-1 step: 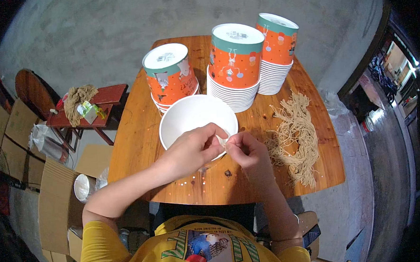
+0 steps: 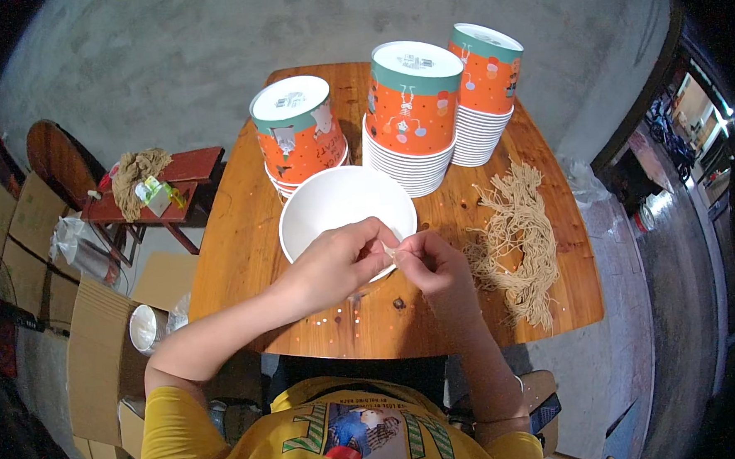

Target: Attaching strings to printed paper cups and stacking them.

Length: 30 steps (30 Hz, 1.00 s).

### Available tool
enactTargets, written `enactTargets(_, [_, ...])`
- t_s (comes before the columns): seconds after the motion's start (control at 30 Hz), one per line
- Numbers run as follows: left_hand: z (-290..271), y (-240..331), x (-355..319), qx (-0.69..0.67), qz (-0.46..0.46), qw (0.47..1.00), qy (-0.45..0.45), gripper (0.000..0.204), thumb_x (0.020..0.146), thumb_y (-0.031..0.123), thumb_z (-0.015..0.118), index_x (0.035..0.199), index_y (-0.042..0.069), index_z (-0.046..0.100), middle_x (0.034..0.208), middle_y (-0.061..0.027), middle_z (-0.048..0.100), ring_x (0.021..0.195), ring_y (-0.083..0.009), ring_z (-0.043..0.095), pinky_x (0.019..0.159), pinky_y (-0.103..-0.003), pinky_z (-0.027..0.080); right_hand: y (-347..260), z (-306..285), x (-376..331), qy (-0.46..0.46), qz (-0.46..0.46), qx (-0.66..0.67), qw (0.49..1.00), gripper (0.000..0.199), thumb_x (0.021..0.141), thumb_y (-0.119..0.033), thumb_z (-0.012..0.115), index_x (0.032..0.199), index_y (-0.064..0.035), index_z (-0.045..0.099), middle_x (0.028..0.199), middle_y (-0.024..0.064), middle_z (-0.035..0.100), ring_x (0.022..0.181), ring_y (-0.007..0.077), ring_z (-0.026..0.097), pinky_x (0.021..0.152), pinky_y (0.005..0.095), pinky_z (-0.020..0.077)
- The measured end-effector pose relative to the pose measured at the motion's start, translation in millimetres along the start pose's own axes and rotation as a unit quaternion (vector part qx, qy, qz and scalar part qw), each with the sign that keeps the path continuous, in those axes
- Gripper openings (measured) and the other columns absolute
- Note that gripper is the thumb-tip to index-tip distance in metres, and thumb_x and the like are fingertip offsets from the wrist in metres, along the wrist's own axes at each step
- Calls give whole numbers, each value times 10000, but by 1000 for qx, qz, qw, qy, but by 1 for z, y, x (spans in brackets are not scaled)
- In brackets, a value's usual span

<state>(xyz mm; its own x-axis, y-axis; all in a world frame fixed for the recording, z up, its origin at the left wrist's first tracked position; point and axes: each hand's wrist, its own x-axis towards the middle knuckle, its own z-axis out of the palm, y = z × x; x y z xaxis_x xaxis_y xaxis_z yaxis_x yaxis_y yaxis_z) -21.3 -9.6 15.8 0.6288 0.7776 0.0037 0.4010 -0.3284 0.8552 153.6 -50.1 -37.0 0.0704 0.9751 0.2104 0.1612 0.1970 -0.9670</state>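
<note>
Behind the white bowl (image 2: pixel 333 205) stand three cup stacks (image 2: pixel 412 119).

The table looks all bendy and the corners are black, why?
Head view: the fisheye lens bends the table's straight edges toward the rim and leaves the corners dark; bright daylight glares at the far right; the hands and bowl in the middle stay sharp.
</note>
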Motion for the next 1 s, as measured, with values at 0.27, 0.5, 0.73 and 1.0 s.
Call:
enactTargets(0.27, [-8,-7,4,-69,-56,994,-68,117,922,125,585,990,33,563,810,29,521,764,-57,474,699,-219,426,0,-3,-1,-5,36,16,999,80,844,-82,642,841,-33,579,662,-30,532,630,45,468,573,223,404])
enactTargets(0.5, [-11,-14,11,-79,7,996,-31,93,871,99,585,895,13,560,750,3,536,687,-77,493,631,-251,441,-1,-3,-1,-10,28,-21,999,86,865,-110,626,863,-33,587,668,-31,537,635,44,472,580,221,403])
enactTargets(0.73, [-7,-2,12,-11,41,999,-23,55,874,54,568,917,34,541,764,18,514,740,-59,481,683,-224,432,3,-1,-1,17,-29,-1,999,77,866,-96,631,857,-35,585,658,-21,537,611,45,470,553,225,394])
enactTargets(1.0, [-4,4,10,47,50,998,-8,131,866,54,564,993,21,563,725,-28,533,678,-94,508,628,-257,448,3,-2,0,40,-40,-40,998,82,828,-53,651,821,-43,570,614,-35,498,566,33,442,503,218,366])
